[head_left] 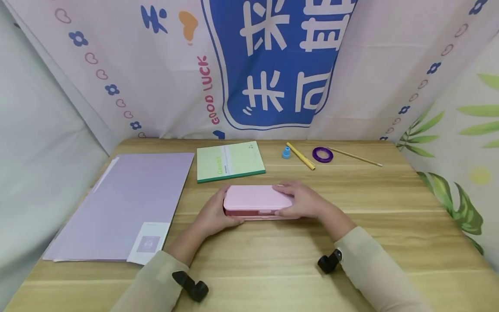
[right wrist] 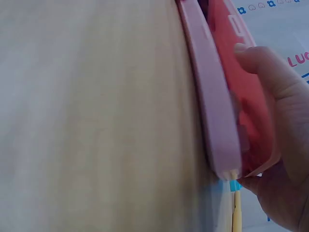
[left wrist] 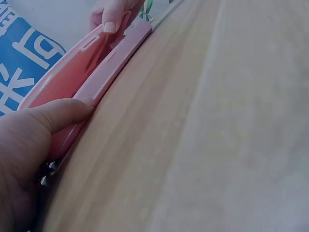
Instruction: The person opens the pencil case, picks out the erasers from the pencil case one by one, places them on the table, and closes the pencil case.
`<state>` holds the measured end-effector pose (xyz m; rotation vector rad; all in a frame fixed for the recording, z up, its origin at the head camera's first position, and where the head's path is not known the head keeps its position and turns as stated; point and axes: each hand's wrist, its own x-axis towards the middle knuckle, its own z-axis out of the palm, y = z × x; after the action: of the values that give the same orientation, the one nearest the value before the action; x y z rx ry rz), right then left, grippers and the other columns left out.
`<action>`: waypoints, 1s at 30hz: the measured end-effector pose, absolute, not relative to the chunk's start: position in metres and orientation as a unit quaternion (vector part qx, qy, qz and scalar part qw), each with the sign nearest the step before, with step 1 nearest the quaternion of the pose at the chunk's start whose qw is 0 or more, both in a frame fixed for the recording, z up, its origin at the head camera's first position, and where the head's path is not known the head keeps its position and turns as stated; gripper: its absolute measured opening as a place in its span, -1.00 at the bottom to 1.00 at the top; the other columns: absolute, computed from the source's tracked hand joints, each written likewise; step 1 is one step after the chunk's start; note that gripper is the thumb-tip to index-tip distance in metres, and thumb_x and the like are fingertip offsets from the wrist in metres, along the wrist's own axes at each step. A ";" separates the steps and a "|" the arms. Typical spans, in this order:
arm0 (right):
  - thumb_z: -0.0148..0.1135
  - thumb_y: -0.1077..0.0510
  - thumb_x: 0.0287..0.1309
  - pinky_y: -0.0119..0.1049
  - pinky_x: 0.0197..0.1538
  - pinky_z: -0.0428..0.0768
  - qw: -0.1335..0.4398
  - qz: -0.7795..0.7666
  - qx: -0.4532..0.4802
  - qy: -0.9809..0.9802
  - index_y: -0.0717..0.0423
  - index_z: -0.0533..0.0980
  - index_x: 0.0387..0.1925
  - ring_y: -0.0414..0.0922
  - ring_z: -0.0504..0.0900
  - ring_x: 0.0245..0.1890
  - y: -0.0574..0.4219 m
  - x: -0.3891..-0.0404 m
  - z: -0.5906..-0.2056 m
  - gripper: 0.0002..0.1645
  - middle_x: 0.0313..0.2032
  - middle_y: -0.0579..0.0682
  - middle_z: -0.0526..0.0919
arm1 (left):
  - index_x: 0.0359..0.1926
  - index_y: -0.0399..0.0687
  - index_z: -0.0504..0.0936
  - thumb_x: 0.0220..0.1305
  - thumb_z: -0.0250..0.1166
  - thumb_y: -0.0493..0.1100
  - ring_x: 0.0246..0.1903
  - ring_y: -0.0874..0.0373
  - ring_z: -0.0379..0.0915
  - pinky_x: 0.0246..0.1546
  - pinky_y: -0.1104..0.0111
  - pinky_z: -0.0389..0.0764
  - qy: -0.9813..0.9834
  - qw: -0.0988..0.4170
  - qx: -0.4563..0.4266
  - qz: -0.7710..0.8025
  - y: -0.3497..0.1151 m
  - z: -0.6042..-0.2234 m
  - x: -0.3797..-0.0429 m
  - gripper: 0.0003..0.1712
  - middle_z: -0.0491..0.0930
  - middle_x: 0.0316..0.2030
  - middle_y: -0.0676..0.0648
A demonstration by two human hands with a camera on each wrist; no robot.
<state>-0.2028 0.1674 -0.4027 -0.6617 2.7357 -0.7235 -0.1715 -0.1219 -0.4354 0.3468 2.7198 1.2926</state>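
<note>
A pink pencil case (head_left: 253,197) lies on the table with its lid raised partway, the red inside of the lid showing in both wrist views. My left hand (head_left: 216,214) grips the case's left end, and its thumb (left wrist: 70,112) presses on the front edge of the lower half. At the right end, my right hand (head_left: 298,200) holds the lid (right wrist: 256,116), with the thumb at its front rim and the fingers over its top. What lies inside the case is mostly hidden.
To the left lies a large purple folder (head_left: 128,203) with a white label. Behind the case are a green notebook (head_left: 230,161), a small blue cone-shaped piece (head_left: 286,153), a yellow pen (head_left: 301,156), a purple tape roll (head_left: 322,154) and a thin stick (head_left: 354,156). A printed curtain hangs behind.
</note>
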 end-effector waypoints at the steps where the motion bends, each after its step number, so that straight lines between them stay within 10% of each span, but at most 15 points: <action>1: 0.40 -0.29 -0.10 0.27 0.43 0.17 0.127 -0.247 -0.226 0.934 -0.17 0.34 0.40 0.24 0.16 0.46 0.167 -0.203 -0.400 -0.02 0.44 0.13 0.27 | 0.49 -0.20 0.04 -0.19 0.64 -0.01 0.34 -0.11 0.28 0.39 -0.04 0.29 0.895 0.053 0.119 0.427 -0.123 -0.436 -0.172 0.31 0.36 0.32 -0.22; 8: 0.45 -0.26 -0.04 0.14 0.35 0.38 0.136 -0.347 -0.174 0.911 -0.09 0.54 0.21 0.13 0.43 0.30 0.182 -0.208 -0.388 -0.23 0.26 0.06 0.53 | 0.44 -0.15 0.10 -0.24 0.67 -0.01 0.27 -0.03 0.35 0.38 0.04 0.34 0.883 0.038 0.144 0.444 -0.127 -0.438 -0.173 0.27 0.43 0.23 -0.16; 17: 0.19 0.21 0.32 -0.49 -0.16 0.61 -0.034 -0.522 -0.138 0.841 0.37 0.52 -0.03 -0.31 0.56 -0.28 0.200 -0.231 -0.383 -0.70 -0.18 0.17 0.63 | 0.47 -0.21 0.09 -0.08 0.59 0.02 0.45 -0.16 0.11 0.47 -0.03 0.13 0.889 0.070 0.088 0.444 -0.129 -0.429 -0.166 0.20 0.28 0.40 -0.25; 25: 0.11 0.13 0.40 -0.13 -0.05 0.71 -0.024 -0.532 -0.044 0.845 0.14 0.50 0.21 -0.19 0.59 -0.23 0.191 -0.253 -0.393 -0.59 -0.06 0.21 0.61 | 0.43 -0.19 0.23 -0.01 0.55 0.02 0.43 -0.18 0.15 0.43 -0.03 0.22 0.895 0.071 0.110 0.426 -0.130 -0.428 -0.167 0.06 0.29 0.40 -0.24; 30: 0.12 0.14 0.38 -0.26 -0.16 0.68 -0.013 -0.513 -0.023 0.858 0.06 0.48 0.27 -0.02 0.58 -0.19 0.191 -0.264 -0.403 -0.55 -0.10 0.21 0.60 | 0.46 -0.14 0.19 0.02 0.53 0.05 0.45 -0.19 0.09 0.44 -0.05 0.19 0.898 0.085 0.098 0.420 -0.131 -0.428 -0.166 0.07 0.24 0.43 -0.23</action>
<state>-0.2637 0.1912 -0.4031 -0.0731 2.7178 -1.6251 -0.1656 -0.1313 -0.4277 0.2935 2.6773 1.2527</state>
